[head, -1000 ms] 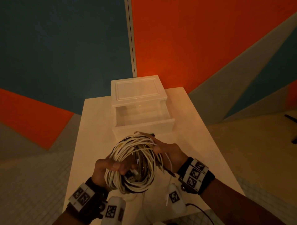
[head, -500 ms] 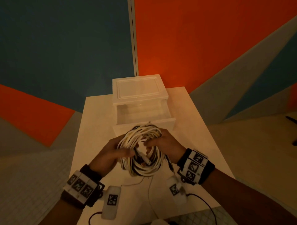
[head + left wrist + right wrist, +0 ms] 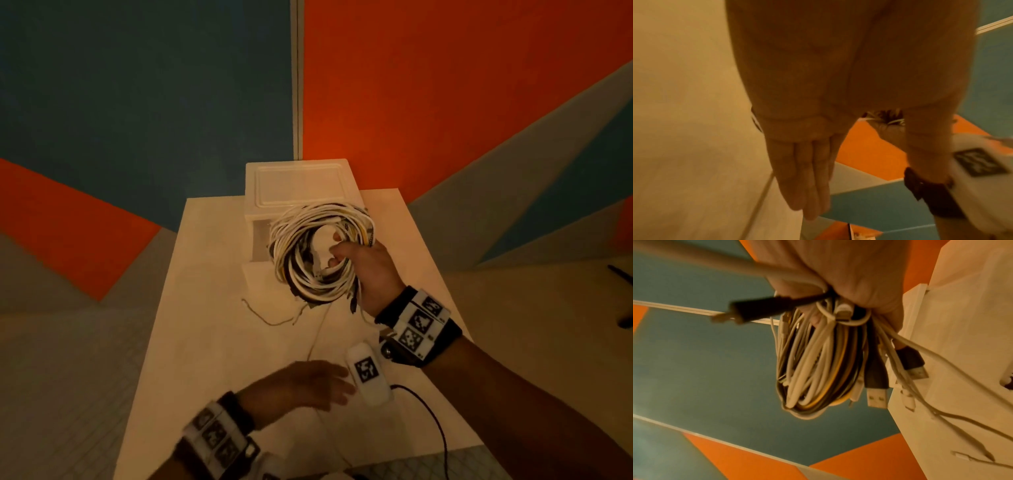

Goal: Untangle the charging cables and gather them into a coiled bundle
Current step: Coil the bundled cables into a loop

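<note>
A coiled bundle of white, black and yellow charging cables [image 3: 317,251] hangs in the air over the open drawer of the white box [image 3: 301,185]. My right hand [image 3: 342,253] grips the coil's right side, fingers curled through the loop. Seen from the right wrist, the cable coil [image 3: 818,369] dangles below my right hand [image 3: 838,293], with USB plugs [image 3: 877,395] hanging loose. Loose cable ends [image 3: 274,315] trail on the table. My left hand [image 3: 308,383] hovers low over the near table, fingers straight and holding nothing; its fingers [image 3: 805,178] show together in the left wrist view.
The narrow white table [image 3: 212,342] has its edges close on both sides and tiled floor beyond. The white drawer box stands at the far end against a blue and orange wall. A thin black wire [image 3: 431,421] runs off the near edge.
My left hand has let go of the coil and dropped back toward me. My right hand has carried the coil forward, over the drawer.
</note>
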Available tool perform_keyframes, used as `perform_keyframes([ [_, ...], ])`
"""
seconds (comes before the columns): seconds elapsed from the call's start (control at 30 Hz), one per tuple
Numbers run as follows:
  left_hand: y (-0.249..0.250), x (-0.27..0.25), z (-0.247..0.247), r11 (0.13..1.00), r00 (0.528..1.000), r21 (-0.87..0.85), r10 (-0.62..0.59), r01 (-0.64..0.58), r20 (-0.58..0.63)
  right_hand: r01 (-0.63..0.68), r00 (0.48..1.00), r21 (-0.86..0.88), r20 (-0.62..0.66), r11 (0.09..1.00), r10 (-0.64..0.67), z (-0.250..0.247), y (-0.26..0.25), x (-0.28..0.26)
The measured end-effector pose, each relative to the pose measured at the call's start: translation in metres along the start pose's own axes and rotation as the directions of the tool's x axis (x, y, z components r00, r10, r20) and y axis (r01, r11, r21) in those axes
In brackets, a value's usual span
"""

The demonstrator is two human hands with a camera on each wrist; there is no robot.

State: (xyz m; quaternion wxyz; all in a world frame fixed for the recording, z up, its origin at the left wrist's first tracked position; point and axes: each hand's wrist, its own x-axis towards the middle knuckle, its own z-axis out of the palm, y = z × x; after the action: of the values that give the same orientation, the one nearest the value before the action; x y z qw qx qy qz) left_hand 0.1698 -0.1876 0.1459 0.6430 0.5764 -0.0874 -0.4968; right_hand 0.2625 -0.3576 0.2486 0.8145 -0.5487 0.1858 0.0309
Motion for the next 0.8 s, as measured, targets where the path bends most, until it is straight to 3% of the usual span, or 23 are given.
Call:
perform_keyframes([
  [0.07,0.006,0.012,0.004,0.973,1.000,-0.232,0.009,-0.014,-0.023,-0.016,1.000,0.047,-0.021,0.999,0.017,0.003,0.005,-0.001],
  [0.13,0.014,0.018,0.002,0.893,0.982,-0.426,0.075,-0.143,-0.173,-0.031,0.998,0.075,-0.045,0.997,0.035,0.002,0.010,0.000],
  [0.2,0.018,0.021,-0.006,0.791,0.925,-0.526,0.128,-0.313,-0.358,-0.035,0.997,0.069,-0.064,0.997,0.039,-0.003,0.014,0.001],
  [0.3,0.022,0.022,-0.020,0.659,0.826,-0.552,0.198,-0.511,-0.528,-0.055,0.994,0.023,-0.089,0.998,0.057,-0.012,0.023,0.002],
  [0.37,0.029,0.023,-0.027,0.615,0.755,-0.510,0.231,-0.602,-0.614,-0.075,0.993,-0.021,-0.088,0.997,0.073,-0.019,0.032,0.002],
  [0.47,0.043,0.023,-0.040,0.698,0.701,-0.383,0.238,-0.605,-0.673,-0.111,0.991,-0.126,-0.085,0.986,0.100,-0.030,0.047,0.001],
  [0.53,0.048,0.023,-0.049,0.817,0.730,-0.291,0.213,-0.497,-0.650,-0.118,0.992,-0.210,-0.070,0.971,0.106,-0.035,0.053,0.000],
  [0.6,0.055,0.018,-0.046,0.920,0.817,-0.130,0.254,-0.368,-0.518,-0.137,0.991,-0.277,-0.031,0.951,0.134,-0.038,0.057,-0.002],
  [0.67,0.062,0.013,-0.035,0.955,0.872,0.032,0.283,-0.296,-0.398,-0.152,0.983,-0.328,0.045,0.932,0.177,-0.038,0.059,-0.004],
  [0.8,0.071,0.007,-0.035,0.977,0.942,0.148,0.189,-0.152,-0.278,-0.158,0.964,-0.442,0.123,0.883,0.234,-0.039,0.058,-0.001],
])
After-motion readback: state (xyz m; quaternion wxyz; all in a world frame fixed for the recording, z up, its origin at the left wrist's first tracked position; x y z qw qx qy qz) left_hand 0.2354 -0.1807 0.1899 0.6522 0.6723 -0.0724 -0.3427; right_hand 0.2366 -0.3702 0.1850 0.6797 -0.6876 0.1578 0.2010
